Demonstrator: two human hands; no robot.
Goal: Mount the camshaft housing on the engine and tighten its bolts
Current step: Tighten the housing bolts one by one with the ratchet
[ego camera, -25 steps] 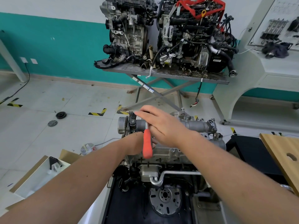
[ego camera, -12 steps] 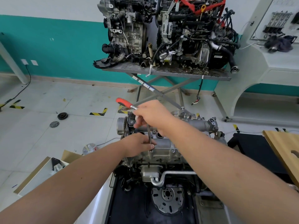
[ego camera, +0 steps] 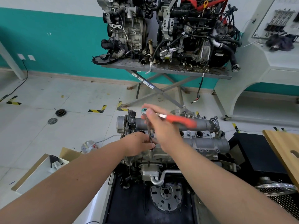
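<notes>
The grey camshaft housing (ego camera: pixel 208 142) lies on top of the engine (ego camera: pixel 152 168) in front of me. A ratchet with a red handle (ego camera: pixel 182 120) stands on a thin extension bar (ego camera: pixel 148 128) that runs down to a bolt (ego camera: pixel 151 149) at the housing's near left edge. My right hand (ego camera: pixel 163 128) holds the ratchet near its head, and the blurred handle points right. My left hand (ego camera: pixel 137 144) grips the lower end of the extension bar just above the bolt.
Two other engines (ego camera: pixel 169 29) stand on a grey scissor table (ego camera: pixel 161 69) behind. An open cardboard box (ego camera: pixel 40 168) is at lower left and a wooden board (ego camera: pixel 284 152) at right. Two round parts (ego camera: pixel 60 112) lie on the tiled floor.
The red handle has swung round the bolt: it pointed toward me, then far left, and points right now. My right hand moved with it. My left hand stayed low on the bar.
</notes>
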